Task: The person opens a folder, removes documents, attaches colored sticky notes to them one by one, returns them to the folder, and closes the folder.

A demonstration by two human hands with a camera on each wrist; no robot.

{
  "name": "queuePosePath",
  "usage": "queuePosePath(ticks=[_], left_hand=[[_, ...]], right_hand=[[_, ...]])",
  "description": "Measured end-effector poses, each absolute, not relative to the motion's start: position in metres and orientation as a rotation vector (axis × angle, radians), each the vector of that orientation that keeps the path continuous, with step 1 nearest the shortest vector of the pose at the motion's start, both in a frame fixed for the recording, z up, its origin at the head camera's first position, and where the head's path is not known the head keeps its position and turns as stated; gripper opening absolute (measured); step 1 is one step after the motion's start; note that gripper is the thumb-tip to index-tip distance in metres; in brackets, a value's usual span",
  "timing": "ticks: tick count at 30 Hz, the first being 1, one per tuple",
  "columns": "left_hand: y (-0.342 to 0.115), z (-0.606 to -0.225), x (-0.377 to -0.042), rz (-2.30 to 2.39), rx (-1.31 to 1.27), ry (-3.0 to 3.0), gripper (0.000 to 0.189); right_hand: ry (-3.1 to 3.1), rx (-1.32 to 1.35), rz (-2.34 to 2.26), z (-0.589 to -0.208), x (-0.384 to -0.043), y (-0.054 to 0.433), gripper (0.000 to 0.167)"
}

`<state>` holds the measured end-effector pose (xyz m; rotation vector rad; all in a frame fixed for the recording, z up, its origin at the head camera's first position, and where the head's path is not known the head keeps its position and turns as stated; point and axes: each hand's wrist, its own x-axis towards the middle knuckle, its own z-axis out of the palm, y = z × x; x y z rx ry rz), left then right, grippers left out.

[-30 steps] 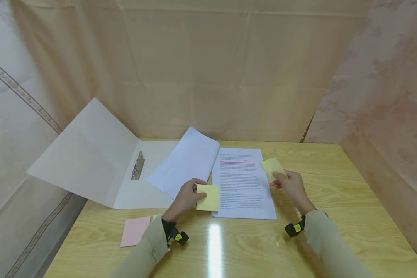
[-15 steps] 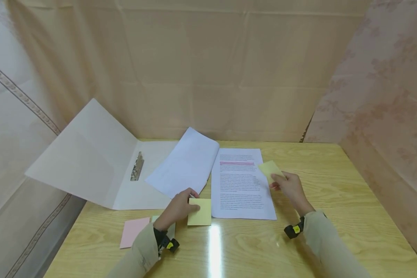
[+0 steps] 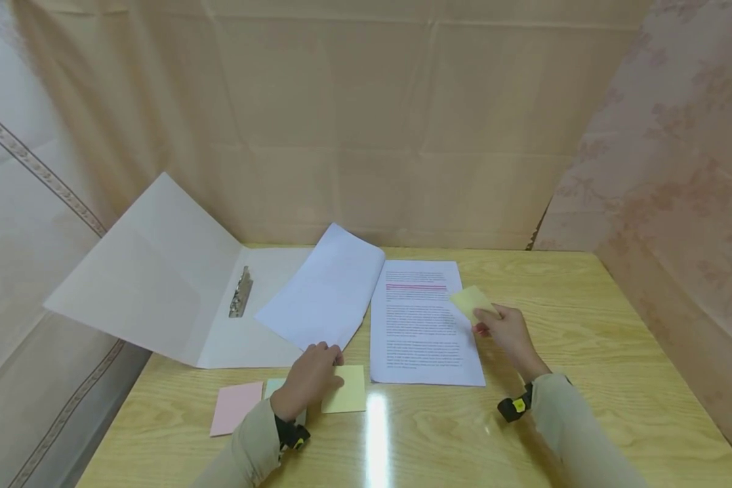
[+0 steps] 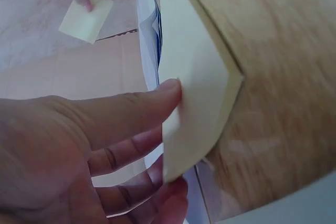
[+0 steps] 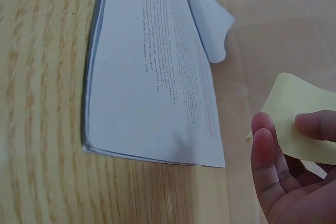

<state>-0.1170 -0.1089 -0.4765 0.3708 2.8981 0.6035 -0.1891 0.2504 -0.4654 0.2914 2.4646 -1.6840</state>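
Observation:
In the head view my left hand holds a yellow sticky note pad by its left side, low over the table. The left wrist view shows the thumb on the pad's face and other fingers at its edge. My right hand pinches a single yellow sticky note between thumb and fingers. That note hangs over the right edge of a printed page, which has pink lines near its top. Another white sheet stack, folded back, leans to the page's left.
An open white folder with a metal clip stands at the left. A pink sticky note pad lies in front of it. A pale green pad is partly hidden by my left hand. Behind the wooden table hangs a beige cloth.
My left hand has moved down and left with the yellow pad, away from the printed page. My right hand has shifted slightly left and down with its note.

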Motion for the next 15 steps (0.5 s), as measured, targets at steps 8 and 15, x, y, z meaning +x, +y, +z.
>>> queuePosePath(ticks=[8,15], left_hand=[[-0.115,-0.474,-0.115,0.585,0.432,2.883,0.017],[-0.127,-0.469,-0.115,0.593,0.468,2.808,0.023]], right_hand=[[2.477,0.296,-1.643,-0.468,-0.189,0.250,0.039],[2.470,0.274,-1.648,-0.469,-0.189,0.251,0.040]])
